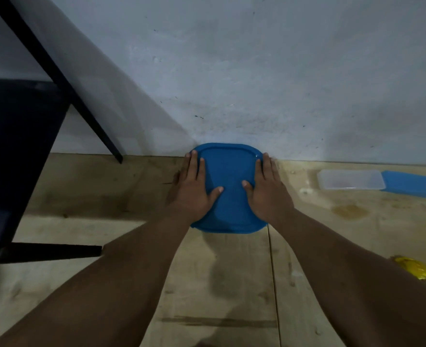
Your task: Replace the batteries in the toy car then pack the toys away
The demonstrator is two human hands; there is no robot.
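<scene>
A blue lid (229,176) with rounded corners covers a container that stands on the wooden floor against the wall. My left hand (194,189) lies flat on the lid's left side with straight fingers, thumb pointing inward. My right hand (267,189) presses flat on the lid's right side in the same way. The container below the lid is hidden, and so is whatever it holds. No toy car or batteries show.
A clear plastic box (351,179) and a blue lid (412,184) lie by the wall at right. A yellow wrapper (419,271) sits at the right edge. Dark furniture with slanted legs (56,76) fills the left. Pale wall (257,71) rises behind.
</scene>
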